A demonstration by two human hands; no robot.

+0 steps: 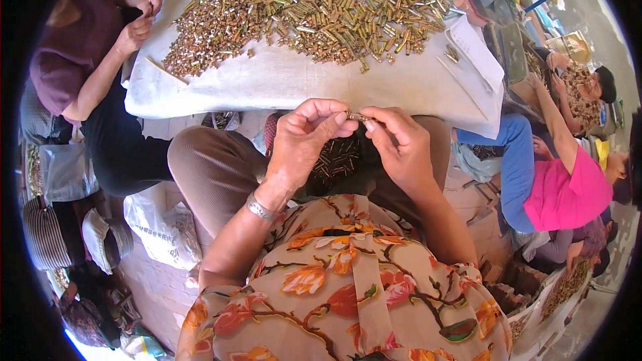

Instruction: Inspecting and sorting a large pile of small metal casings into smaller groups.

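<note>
Both hands meet just past the table's near edge, over my lap. My left hand [304, 135] pinches one end of a small brass-coloured metal part [358, 117] between thumb and fingers. The other end is in a pinch of my right hand [401, 146]. Fingertips cover much of the part, so its exact kind is hard to tell. Below the hands, between my knees, sits a dark container with slim metal pieces [334, 160] in it. Beyond, a big heap of brass-coloured metal pieces [314, 10] lies on the cloth-covered table [281, 83], short nut-like ones toward its left.
A thin stick [166, 70] lies at the table's left, another [463, 87] at its right beside a white paper sheet [475, 50]. At left sits a person in a dark top [80, 60]; at right, one in pink [568, 190]. A white plastic bag [160, 227] stands on the floor.
</note>
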